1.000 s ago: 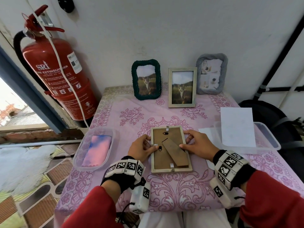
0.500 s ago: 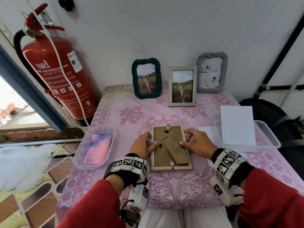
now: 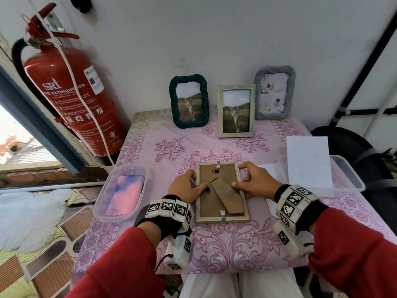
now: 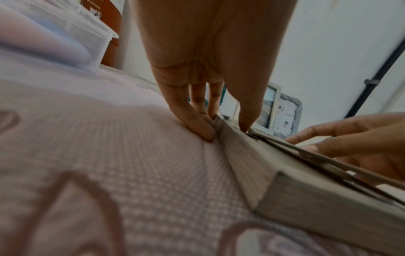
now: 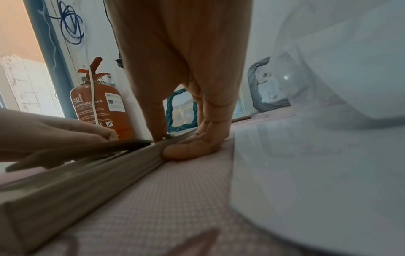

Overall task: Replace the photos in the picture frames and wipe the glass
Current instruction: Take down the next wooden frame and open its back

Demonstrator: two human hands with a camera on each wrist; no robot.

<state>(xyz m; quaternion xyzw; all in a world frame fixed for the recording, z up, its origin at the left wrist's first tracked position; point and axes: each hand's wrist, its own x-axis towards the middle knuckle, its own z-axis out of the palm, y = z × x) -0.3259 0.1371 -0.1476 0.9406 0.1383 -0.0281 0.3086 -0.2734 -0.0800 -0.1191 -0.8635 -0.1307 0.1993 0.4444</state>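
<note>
Where the wall point(image 3: 214, 39) rises, a floral tablecloth point(image 3: 232, 244) spreads.

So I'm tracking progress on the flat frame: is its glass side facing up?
No, the frame lies face down, its brown backing board and folded stand showing.

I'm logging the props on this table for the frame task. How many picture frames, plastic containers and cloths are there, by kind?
Picture frames: 4, one face-down frame, green frame, pale wooden frame, grey frame
Plastic containers: 2, left container, right container
Cloths: 1, pink-and-blue cloth
Total: 7
</note>
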